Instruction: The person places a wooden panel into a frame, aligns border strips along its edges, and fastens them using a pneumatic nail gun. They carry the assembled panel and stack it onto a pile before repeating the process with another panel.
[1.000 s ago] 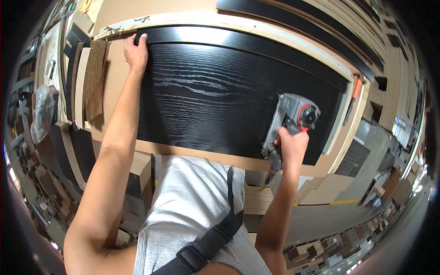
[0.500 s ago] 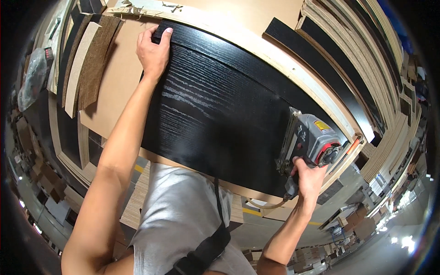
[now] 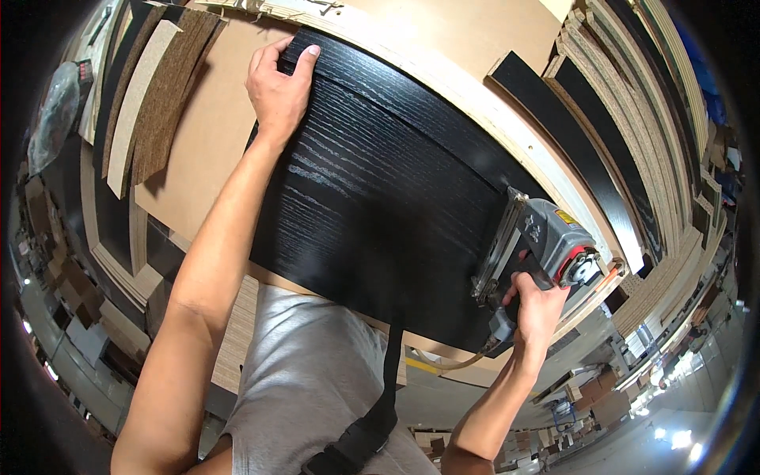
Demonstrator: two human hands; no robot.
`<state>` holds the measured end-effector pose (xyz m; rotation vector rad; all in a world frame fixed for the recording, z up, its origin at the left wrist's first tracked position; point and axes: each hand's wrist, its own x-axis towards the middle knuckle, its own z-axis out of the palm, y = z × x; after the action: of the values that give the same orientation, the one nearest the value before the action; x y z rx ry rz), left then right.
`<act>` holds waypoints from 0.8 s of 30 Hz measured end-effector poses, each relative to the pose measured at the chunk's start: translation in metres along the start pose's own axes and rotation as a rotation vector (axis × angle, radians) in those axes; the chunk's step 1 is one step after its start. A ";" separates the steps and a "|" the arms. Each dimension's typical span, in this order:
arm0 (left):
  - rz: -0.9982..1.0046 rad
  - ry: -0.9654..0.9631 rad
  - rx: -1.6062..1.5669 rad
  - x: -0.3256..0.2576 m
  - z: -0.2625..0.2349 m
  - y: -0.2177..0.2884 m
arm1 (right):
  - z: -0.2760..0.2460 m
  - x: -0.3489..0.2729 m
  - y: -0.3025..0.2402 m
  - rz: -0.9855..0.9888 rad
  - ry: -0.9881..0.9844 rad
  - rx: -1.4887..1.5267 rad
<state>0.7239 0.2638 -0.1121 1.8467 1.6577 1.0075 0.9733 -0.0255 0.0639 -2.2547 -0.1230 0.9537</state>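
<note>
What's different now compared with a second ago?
The right hand has carried the grey nail gun from the black panel's near edge to its right end. The left hand still presses the panel's far left corner, and the right hand keeps gripping the gun.

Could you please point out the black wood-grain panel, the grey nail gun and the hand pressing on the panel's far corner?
black wood-grain panel (image 3: 380,198): head view, bare middle of its face.
grey nail gun (image 3: 550,237): head view, its body.
left hand (image 3: 277,87): head view, back of the hand.
</note>
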 end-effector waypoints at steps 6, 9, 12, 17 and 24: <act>0.017 0.009 0.020 0.001 -0.001 -0.002 | -0.001 0.000 -0.002 0.010 -0.040 -0.066; 0.018 0.007 0.022 0.002 -0.001 -0.004 | 0.000 -0.001 -0.005 0.030 -0.036 -0.097; 0.037 0.007 0.034 0.001 0.000 -0.005 | 0.002 -0.002 -0.007 0.015 -0.017 -0.098; -0.003 -0.012 0.029 -0.001 -0.005 0.007 | 0.003 -0.001 -0.009 0.044 -0.008 -0.146; 0.062 -0.081 0.011 0.002 -0.004 -0.013 | 0.000 -0.019 0.001 0.057 -0.001 -0.135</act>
<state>0.7126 0.2675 -0.1195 1.9305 1.5713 0.9372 0.9591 -0.0331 0.0747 -2.3927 -0.1275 1.0040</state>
